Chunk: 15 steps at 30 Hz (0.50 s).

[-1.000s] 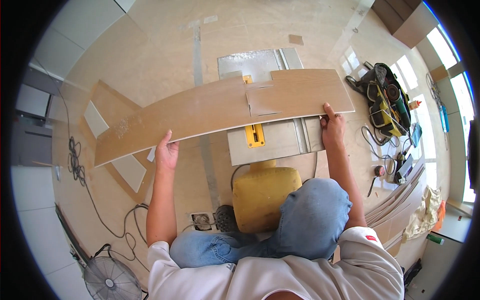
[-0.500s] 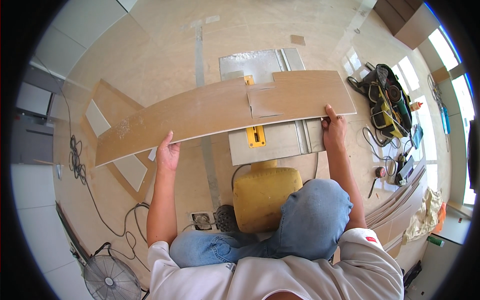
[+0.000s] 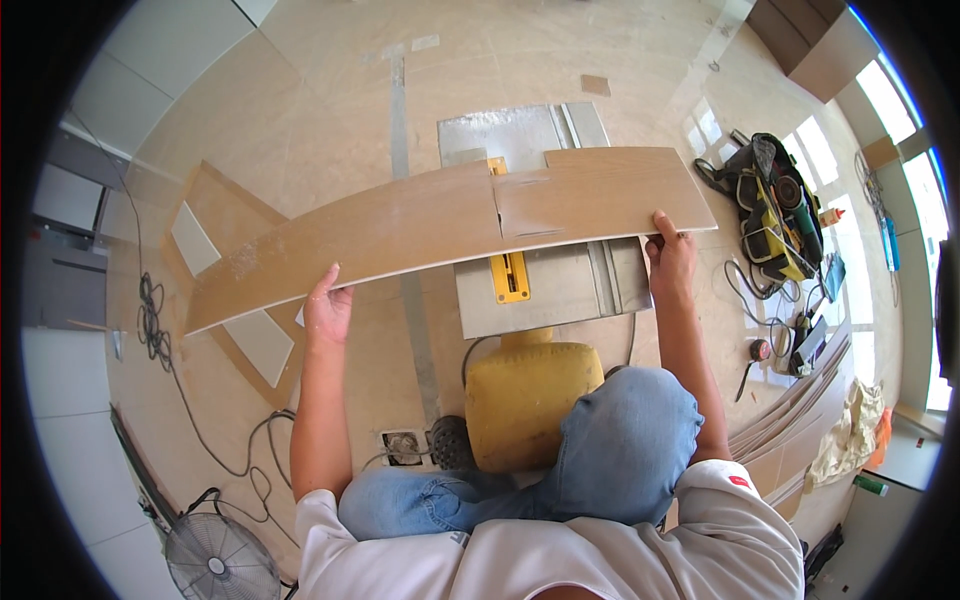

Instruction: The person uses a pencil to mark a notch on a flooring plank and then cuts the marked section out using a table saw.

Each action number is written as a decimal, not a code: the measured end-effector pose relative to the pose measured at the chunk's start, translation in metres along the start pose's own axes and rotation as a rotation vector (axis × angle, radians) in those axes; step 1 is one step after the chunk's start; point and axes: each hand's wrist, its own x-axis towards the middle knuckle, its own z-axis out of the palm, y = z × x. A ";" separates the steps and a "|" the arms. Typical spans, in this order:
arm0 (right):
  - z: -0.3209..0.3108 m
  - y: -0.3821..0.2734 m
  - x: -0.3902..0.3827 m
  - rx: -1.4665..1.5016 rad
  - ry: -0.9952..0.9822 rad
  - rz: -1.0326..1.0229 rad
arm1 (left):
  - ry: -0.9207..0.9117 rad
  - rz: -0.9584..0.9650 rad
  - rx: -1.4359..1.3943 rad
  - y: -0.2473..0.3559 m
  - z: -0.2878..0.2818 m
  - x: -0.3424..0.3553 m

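You crouch on a tiled floor [image 3: 300, 120], knees beside a yellow saw base [image 3: 520, 400]. Your left hand [image 3: 328, 310] grips the near edge of a long brown plank [image 3: 420, 225]; your right hand [image 3: 670, 262] clasps its right end. The plank lies across the grey table saw [image 3: 545, 285]. Tools [image 3: 775, 215] lie further right.

The scene is viewed from a single head-worn fisheye camera, aimed steeply downward. The floor [image 3: 300, 120] is seen from close above, with edges bent toward the rim.
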 end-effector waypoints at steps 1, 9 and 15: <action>0.003 -0.004 0.002 -0.006 -0.001 -0.009 | -0.002 -0.001 -0.004 0.003 0.002 0.003; 0.042 -0.016 0.012 -0.078 -0.028 0.060 | -0.013 -0.003 0.002 0.041 -0.012 0.045; 0.031 -0.014 0.035 -0.083 0.002 0.054 | 0.022 -0.024 -0.023 0.067 -0.008 0.027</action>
